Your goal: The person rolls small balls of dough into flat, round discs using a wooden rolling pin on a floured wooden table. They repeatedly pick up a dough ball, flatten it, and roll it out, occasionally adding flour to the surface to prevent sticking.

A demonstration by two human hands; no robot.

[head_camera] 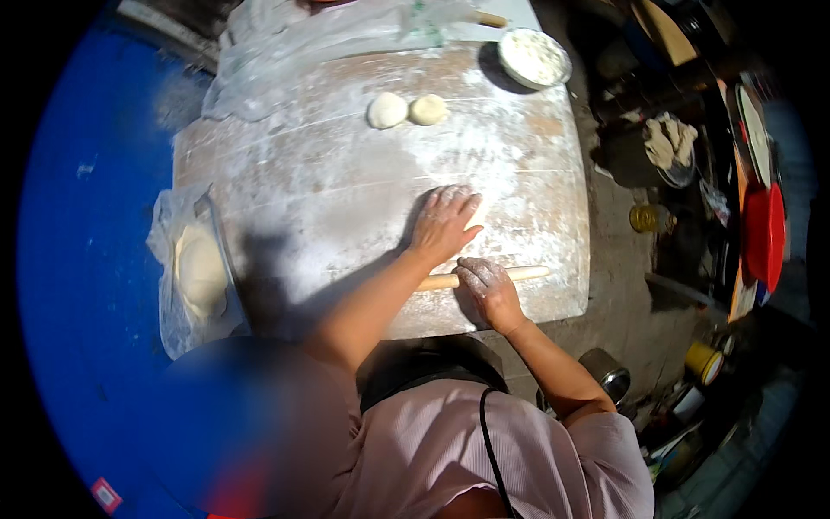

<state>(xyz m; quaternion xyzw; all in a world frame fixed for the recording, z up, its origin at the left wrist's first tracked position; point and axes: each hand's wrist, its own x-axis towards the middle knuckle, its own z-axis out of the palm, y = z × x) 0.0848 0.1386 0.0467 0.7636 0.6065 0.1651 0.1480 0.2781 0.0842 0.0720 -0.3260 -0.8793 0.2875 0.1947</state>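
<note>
My left hand (447,220) lies palm down near the middle right of a floured wooden board (311,162), its fingers slightly spread. A pale patch that looks like flattened dough (478,215) shows at its right side; the rest is hidden under the hand. Closer to the board's front edge, my right hand (491,292) is closed over a wooden rolling pin (532,273), whose left end passes behind my left forearm. Two round dough pieces (388,110) (428,109) sit side by side farther back. Flour coats the fingers of both hands.
A bowl of flour (534,58) stands at the back right corner. Crumpled clear plastic (311,45) covers the back edge. Left of the board, a larger dough mass (202,272) rests in plastic. Shelves with a red basin (765,237) are at right.
</note>
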